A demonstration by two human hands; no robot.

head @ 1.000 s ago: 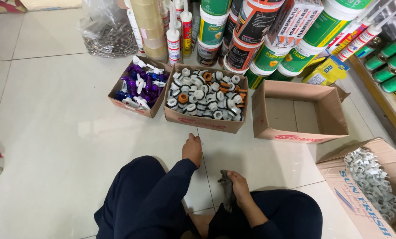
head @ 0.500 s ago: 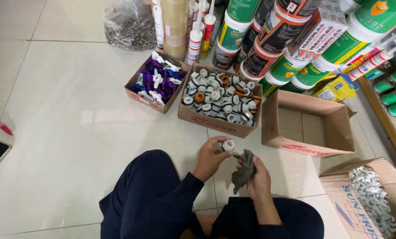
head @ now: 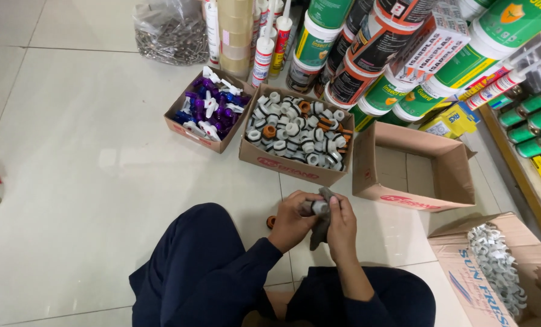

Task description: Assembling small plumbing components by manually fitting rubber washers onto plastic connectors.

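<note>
Person seated on the tiled floor (head: pixel 71 181), both hands raised together over the lap, near centre of view.

Left hand (head: pixel 291 218): fingers closed around a small white fitting (head: pixel 319 207), held between the two hands. The fitting is largely covered; its long axis appears to run roughly left to right, but which way its open end points cannot be told.

Right hand (head: pixel 342 225): fingers clamped on a grey cloth (head: pixel 320 229), pressed against the fitting. The cloth hangs with its long axis near to far, its free end drooping toward the person.

One orange cap (head: pixel 271 221) lies on the floor just left of the left hand, apart from it.

Far of the hands, three cardboard boxes stand in a row: the left box (head: pixel 189 130) holds purple and white parts, the middle box (head: pixel 295 171) holds white and orange fittings, the right box (head: pixel 422 197) shows a bare bottom. A fourth box (head: pixel 464 272) at near right holds white clips.

Paint tins (head: pixel 367 60) and sealant tubes (head: pixel 263 54) are stacked at the far side; a clear bag of screws (head: pixel 170 33) sits at far left
</note>
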